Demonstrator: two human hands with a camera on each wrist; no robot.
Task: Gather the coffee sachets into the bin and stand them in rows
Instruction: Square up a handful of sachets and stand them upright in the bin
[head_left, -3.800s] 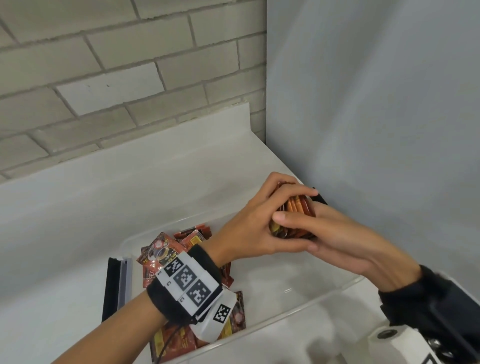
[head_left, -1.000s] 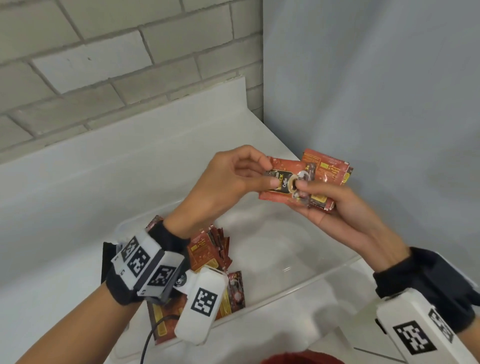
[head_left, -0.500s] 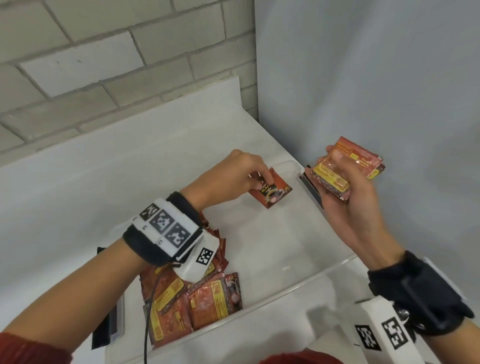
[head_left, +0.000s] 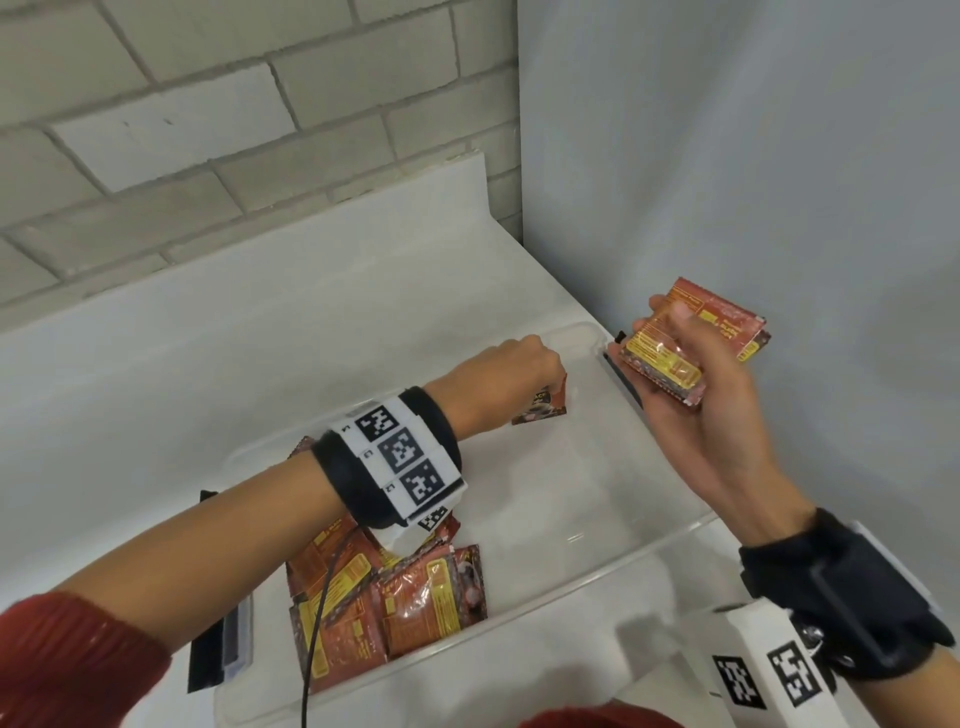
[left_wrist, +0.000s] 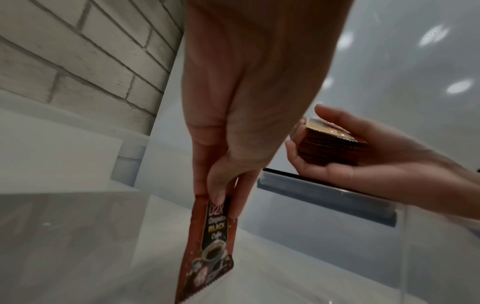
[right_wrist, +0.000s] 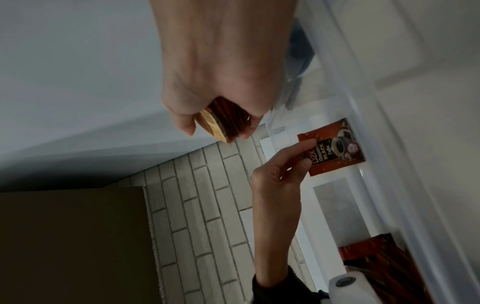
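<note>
While the left hand (head_left: 511, 366) pinches one D2X Black coffee sachet (left_wrist: 211, 244) by its top edge, upright, at the far right corner of the clear bin (head_left: 597, 566), its bottom edge at the bin floor, the right hand (head_left: 691, 395) grips a stack of sachets (head_left: 675, 348) above the bin's right rim. Loose sachets (head_left: 415, 597) lie piled at the bin's near left corner.

head camera downward, wrist cameras close
</note>
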